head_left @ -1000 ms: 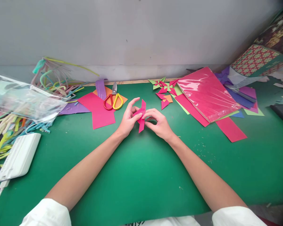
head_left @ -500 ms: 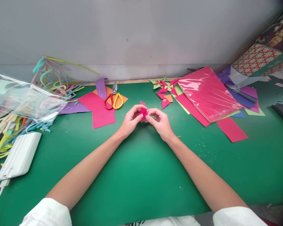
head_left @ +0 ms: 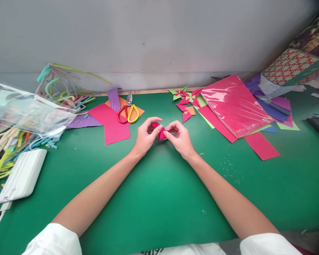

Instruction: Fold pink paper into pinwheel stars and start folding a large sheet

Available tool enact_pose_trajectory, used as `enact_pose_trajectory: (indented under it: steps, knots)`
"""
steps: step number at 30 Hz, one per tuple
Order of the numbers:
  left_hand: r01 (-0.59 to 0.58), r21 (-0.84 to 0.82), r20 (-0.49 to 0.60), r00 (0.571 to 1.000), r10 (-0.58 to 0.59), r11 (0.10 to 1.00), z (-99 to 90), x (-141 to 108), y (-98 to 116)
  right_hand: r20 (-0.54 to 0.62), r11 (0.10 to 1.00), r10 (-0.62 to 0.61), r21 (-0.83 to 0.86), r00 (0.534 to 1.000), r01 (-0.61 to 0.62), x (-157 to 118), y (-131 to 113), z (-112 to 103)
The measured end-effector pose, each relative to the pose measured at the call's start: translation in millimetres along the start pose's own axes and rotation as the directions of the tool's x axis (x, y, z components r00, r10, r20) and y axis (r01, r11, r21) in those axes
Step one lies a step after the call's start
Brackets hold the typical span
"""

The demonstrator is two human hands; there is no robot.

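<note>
Between my two hands is a small folded piece of pink-red paper [head_left: 161, 134], held above the green table. My left hand [head_left: 146, 136] pinches it from the left with thumb and fingers. From the right, my right hand [head_left: 180, 139] grips its other edge between thumb and forefinger. The fingers partly cover the folds. Beyond the right hand lie folded pink and green paper stars [head_left: 189, 98] and a small pink and orange folded piece [head_left: 186, 117]. Scissors [head_left: 129, 108] with red and yellow handles rest on paper beyond the left hand.
At left are pink paper [head_left: 117, 129], a clear plastic bag [head_left: 29, 109], many pipe cleaners [head_left: 5, 156] and a white power bank [head_left: 22, 173] with a cable. A wrapped pack of pink paper [head_left: 235, 106] lies at right, near a knife [head_left: 275, 106]. A grey wall [head_left: 149, 42] stands behind.
The folded pink paper has been turned in my fingers, and its point now faces down toward me. My left fingers have lifted and spread slightly; the right hand has barely moved.
</note>
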State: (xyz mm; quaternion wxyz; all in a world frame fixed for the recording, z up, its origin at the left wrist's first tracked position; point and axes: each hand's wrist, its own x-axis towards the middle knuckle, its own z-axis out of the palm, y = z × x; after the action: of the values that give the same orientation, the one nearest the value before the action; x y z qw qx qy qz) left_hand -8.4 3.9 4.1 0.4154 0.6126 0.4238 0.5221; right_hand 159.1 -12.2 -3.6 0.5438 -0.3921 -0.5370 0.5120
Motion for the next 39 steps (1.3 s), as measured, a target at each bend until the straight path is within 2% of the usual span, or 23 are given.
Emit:
enact_pose_trajectory:
  steps: [3,9,14,22,36,39]
  knots:
    - [-0.006,0.043,-0.007,1.000,0.006,0.999,-0.4,-1.0,-1.0,-0.032,1.000,0.005,0.006,0.999,-0.005,0.6,-1.5,0.8]
    - [-0.003,0.023,-0.008,1.000,0.003,1.000,0.0,-1.2,-2.5,-0.069,0.999,0.009,-0.053,0.998,-0.012,1.4,0.1,-0.1]
    - [0.006,0.045,-0.014,1.000,-0.005,0.999,-0.7,-1.8,-2.9,-0.016,0.989,0.072,-0.130,0.997,-0.074,1.0,0.5,-0.9]
    - [0.017,0.099,0.038,0.999,-0.021,0.995,0.5,-1.6,0.6,-0.068,0.976,0.043,-0.209,0.997,-0.056,-0.9,-6.4,-0.6]
    - [0.033,0.030,0.013,0.999,-0.033,0.999,0.4,-2.4,1.8,-0.092,0.974,0.043,-0.220,0.995,-0.062,-0.9,-6.5,-1.2]
    - [0.024,0.041,0.005,1.000,-0.024,0.999,0.1,-2.3,0.8,-0.068,0.976,0.026,-0.213,0.997,-0.040,-0.9,-7.0,-1.6]
